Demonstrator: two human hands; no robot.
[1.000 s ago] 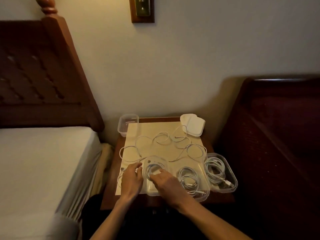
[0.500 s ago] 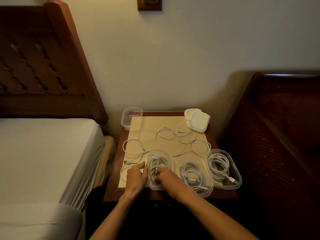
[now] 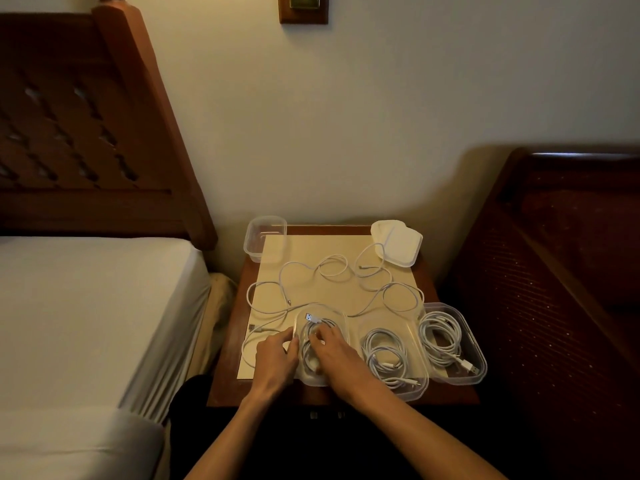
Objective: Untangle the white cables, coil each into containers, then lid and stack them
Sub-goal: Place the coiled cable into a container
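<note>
Three clear containers stand along the nightstand's front edge. The left container holds a white cable coil with its USB plug at the far end. My right hand reaches into it, fingers curled on the coil. My left hand grips that container's left wall. The middle container and the right container each hold a coiled cable. Loose white cables lie tangled across the cream mat.
An empty clear container sits at the back left corner, and white lids are piled at the back right. A bed flanks the nightstand on the left, a dark wooden headboard on the right.
The cable's USB plug now lies inside the left container. Both hands have shifted slightly over that container, the right one deeper onto the coil. The camera has tilted.
</note>
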